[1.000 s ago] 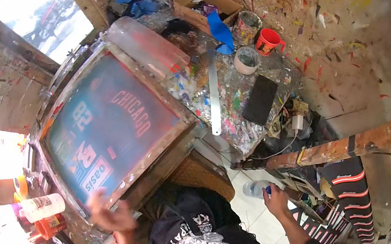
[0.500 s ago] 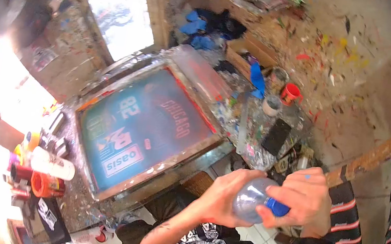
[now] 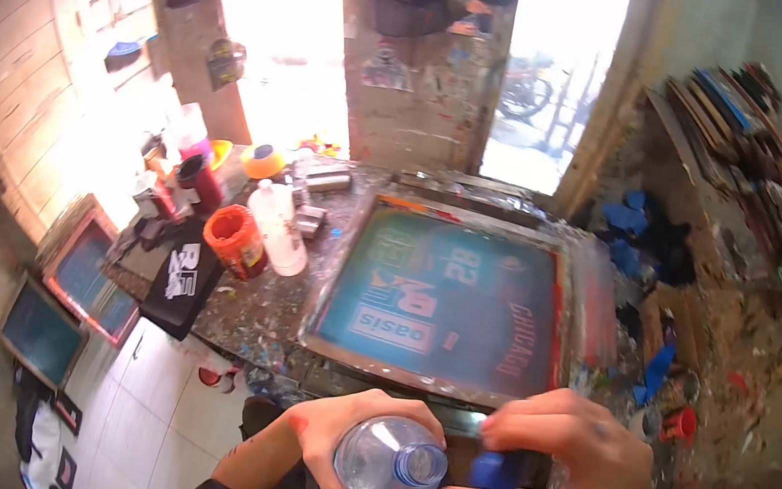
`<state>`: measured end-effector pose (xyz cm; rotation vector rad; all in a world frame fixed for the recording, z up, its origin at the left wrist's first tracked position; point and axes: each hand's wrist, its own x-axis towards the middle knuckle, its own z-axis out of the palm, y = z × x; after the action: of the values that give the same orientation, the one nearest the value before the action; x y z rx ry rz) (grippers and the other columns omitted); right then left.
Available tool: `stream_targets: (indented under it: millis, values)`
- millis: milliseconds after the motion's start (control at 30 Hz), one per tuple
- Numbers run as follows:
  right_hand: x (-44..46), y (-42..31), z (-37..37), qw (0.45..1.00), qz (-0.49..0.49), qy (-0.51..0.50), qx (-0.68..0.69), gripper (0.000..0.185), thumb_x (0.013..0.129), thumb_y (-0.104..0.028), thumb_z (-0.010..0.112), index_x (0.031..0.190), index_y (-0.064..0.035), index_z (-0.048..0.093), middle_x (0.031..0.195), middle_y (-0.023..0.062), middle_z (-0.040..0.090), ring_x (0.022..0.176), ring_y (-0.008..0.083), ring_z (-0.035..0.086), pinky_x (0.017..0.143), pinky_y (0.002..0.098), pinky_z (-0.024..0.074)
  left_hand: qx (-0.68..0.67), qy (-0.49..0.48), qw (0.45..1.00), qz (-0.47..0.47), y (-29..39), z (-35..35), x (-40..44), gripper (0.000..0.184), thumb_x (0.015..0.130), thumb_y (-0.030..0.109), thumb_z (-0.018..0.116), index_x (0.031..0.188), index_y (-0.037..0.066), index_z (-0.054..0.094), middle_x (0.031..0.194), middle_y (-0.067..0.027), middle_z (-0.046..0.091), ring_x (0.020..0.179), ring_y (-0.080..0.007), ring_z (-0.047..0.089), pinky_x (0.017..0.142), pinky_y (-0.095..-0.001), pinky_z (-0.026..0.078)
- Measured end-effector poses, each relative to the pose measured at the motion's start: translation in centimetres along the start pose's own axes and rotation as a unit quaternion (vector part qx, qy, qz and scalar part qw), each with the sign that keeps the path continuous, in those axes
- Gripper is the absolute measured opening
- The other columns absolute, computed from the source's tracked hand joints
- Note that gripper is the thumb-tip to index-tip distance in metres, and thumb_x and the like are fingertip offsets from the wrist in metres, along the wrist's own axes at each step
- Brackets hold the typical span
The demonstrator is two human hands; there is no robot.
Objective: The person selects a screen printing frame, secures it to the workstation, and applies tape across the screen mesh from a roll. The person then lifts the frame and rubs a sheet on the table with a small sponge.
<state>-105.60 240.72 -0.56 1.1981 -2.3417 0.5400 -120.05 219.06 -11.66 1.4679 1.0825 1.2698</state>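
Note:
My left hand [image 3: 323,432] is wrapped round a clear plastic bottle [image 3: 367,472], whose uncapped mouth faces up toward me. Just right of the bottle mouth, my right hand [image 3: 575,464] has the blue bottle cap [image 3: 494,470] between thumb and fingers, apart from the bottle; motion blurs these fingers a little. Beyond both hands lies a framed printing screen [image 3: 444,298] with "oasis", "82" and "CHICAGO" designs on its teal mesh.
On the worktable's left stand an orange-red jar [image 3: 236,240], a whitish bottle [image 3: 277,233] and a dark red container [image 3: 201,184]. A black printed item [image 3: 182,279] lies at the table edge. At right are a red cup [image 3: 678,425] and blue rags [image 3: 627,219]. Framed screens [image 3: 44,334] lean at lower left.
The blue cap has come off the bottle and moved right in my right hand. My view has swung left, showing more of the table's left side and the doorways.

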Motion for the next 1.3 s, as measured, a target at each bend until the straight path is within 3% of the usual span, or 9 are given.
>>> stream_targets:
  millis: [67,133,200,267,367,467,567,767,1300]
  values:
    - [-0.8,-0.2,0.4,0.987,0.089,0.133,-0.011,0.029,0.088,-0.03,0.065,0.11,-0.0116,0.066,0.106,0.0107,0.056,0.09,0.0247,0.061,0.077,0.0343,0.0518,0.024,0.138,0.987,0.074,0.5,0.6,-1.3,0.094,0.042,0.028,0.092,0.122,-0.003,0.054,0.108,-0.0168,0.067,0.098,-0.0213,0.067,0.085,-0.0347,0.054]
    - [-1.3,-0.5,3.0,0.916,0.253,0.313,0.008,0.038,0.096,-0.043,0.058,0.101,-0.0056,0.066,0.095,0.0108,0.059,0.083,0.0233,0.062,0.074,0.0329,0.0507,0.058,0.227,0.968,0.086,1.9,2.3,-2.1,0.092,0.046,0.024,0.094,0.123,-0.003,0.052,0.108,-0.0196,0.066,0.1,-0.0251,0.067,0.085,-0.037,0.055]
    - [-3.8,1.2,4.9,0.889,0.325,0.308,0.091,0.059,0.097,-0.057,0.046,0.094,0.0003,0.06,0.083,0.0092,0.054,0.074,0.0181,0.056,0.064,0.0301,0.0441,0.137,0.384,0.906,0.112,2.1,3.9,-2.5,0.096,0.048,0.029,0.093,0.128,-0.003,0.051,0.117,-0.0194,0.064,0.103,-0.0288,0.065,0.09,-0.0383,0.051]
    - [-7.4,2.6,8.6,0.855,0.371,0.277,0.233,0.047,0.103,-0.04,0.043,0.102,0.003,0.061,0.078,0.0094,0.06,0.07,0.0162,0.058,0.067,0.0284,0.0458,0.186,0.395,0.884,0.168,2.4,3.5,-1.3,0.096,0.051,0.03,0.094,0.13,-0.002,0.051,0.117,-0.0223,0.063,0.104,-0.0327,0.065,0.089,-0.04,0.052]
    - [-10.8,2.2,16.3,0.758,0.477,0.235,0.378,0.045,0.105,-0.039,0.041,0.104,0.002,0.06,0.076,0.0065,0.06,0.069,0.0129,0.057,0.065,0.0275,0.0448,0.392,0.43,0.756,0.3,2.7,2.2,0.4,0.082,0.062,0.023,0.09,0.129,-0.001,0.05,0.116,-0.0245,0.063,0.104,-0.0362,0.066,0.087,-0.046,0.054]
    - [-15.3,1.1,24.2,0.673,0.521,0.195,0.486,0.038,0.098,-0.04,0.057,0.1,-0.0017,0.063,0.071,0.0056,0.061,0.064,0.0138,0.058,0.06,0.0284,0.046,0.457,0.448,0.674,0.369,3.2,0.8,1.2,0.074,0.068,0.019,0.087,0.128,-0.001,0.048,0.117,-0.0243,0.063,0.103,-0.0375,0.066,0.09,-0.0493,0.054]
    - [-14.5,-1.1,26.9,0.638,0.533,0.204,0.517,0.029,0.102,-0.03,0.05,0.1,-0.0042,0.063,0.07,0.0005,0.054,0.064,0.0092,0.05,0.06,0.0249,0.0404,0.5,0.43,0.641,0.393,5.0,0.3,0.9,0.06,0.077,0.013,0.079,0.126,0.001,0.046,0.116,-0.0256,0.063,0.103,-0.0387,0.066,0.093,-0.0527,0.053]
    - [-13.4,-1.1,29.0,0.608,0.548,0.19,0.542,0.03,0.102,-0.032,0.051,0.098,-0.0051,0.064,0.07,-0.0019,0.052,0.063,0.0067,0.048,0.057,0.0231,0.0382,0.58,0.383,0.594,0.405,8.0,0.0,-0.2,0.048,0.085,0.01,0.068,0.125,0.003,0.041,0.122,-0.0268,0.058,0.109,-0.0405,0.063,0.095,-0.0563,0.052]
    - [-14.0,0.4,34.6,0.583,0.58,0.195,0.534,0.029,0.1,-0.034,0.054,0.09,-0.0085,0.064,0.064,-0.0055,0.048,0.051,0.005,0.041,0.046,0.0217,0.0309,0.673,0.303,0.491,0.463,12.7,-2.8,-0.3,0.043,0.087,0.007,0.066,0.121,0.004,0.04,0.119,-0.0267,0.058,0.108,-0.0408,0.063,0.094,-0.0562,0.053]
